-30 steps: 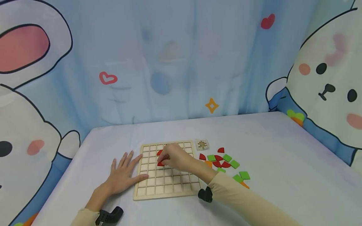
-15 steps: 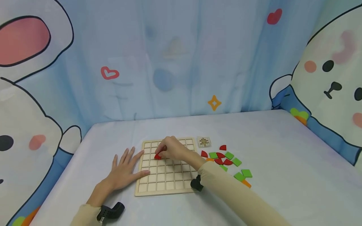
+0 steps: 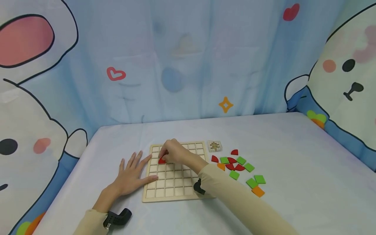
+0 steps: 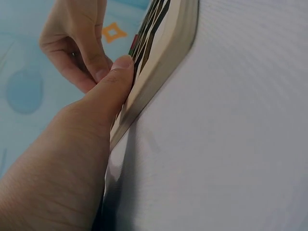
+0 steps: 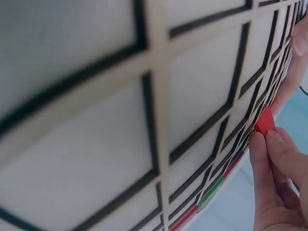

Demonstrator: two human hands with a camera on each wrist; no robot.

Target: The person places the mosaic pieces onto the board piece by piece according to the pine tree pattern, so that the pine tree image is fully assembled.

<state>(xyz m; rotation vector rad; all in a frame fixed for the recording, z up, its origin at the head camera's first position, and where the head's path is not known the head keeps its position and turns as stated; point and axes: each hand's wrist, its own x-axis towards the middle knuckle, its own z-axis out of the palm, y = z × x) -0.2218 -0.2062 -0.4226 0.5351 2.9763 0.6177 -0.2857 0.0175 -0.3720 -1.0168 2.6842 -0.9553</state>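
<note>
A square wooden grid board [image 3: 169,192] lies on the white-covered table. My right hand [image 3: 177,152] is over its upper left part and pinches a red tile [image 5: 265,121] with a curved edge between thumb and fingers, close over the grid cells. On the board's left side rests my left hand [image 3: 131,176], fingers spread and thumb [image 4: 120,72] on the frame. Farther along the grid, the right wrist view shows a green tile [image 5: 211,193] between red ones [image 5: 234,163]; in the head view my right hand hides them.
Right of the board lie loose tiles: several red ones [image 3: 240,167], several green squares [image 3: 259,179] and orange ones [image 3: 258,191]. A small patterned card [image 3: 215,146] sits by the board's far right corner. A printed curtain [image 3: 188,65] hangs behind the table.
My right hand has moved left across the board with the red tile, and slightly away from me. My left hand has stayed on the board's edge. The head view has shifted a little.
</note>
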